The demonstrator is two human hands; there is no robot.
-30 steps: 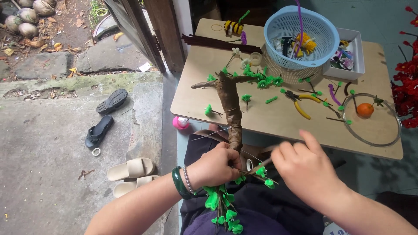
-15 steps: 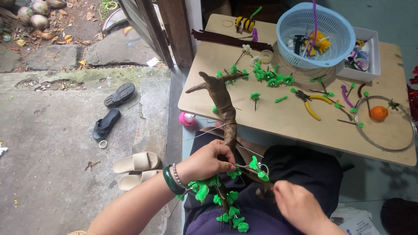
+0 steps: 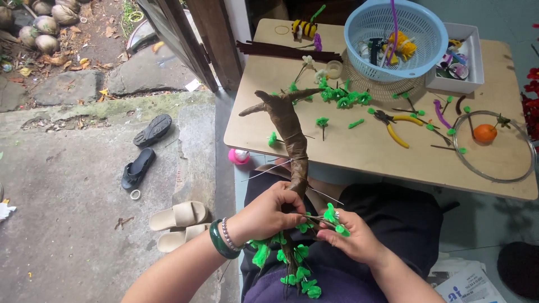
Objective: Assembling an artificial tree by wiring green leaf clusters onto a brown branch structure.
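The brown wrapped trunk point(image 3: 292, 140) already carries several green tufted stems point(image 3: 292, 269) at its lower end over the person's lap, while more green tufts point(image 3: 339, 98) lie loose on the bench point(image 3: 359, 151), so the work looks partly done. The left hand point(image 3: 266, 212) is clenched round the trunk. The right hand point(image 3: 353, 238) pinches one green stem point(image 3: 331, 216) against it, palm turned inward.

The right hand point(image 3: 353, 238) has come back up from the lap to the green-tufted wire stem point(image 3: 328, 219).
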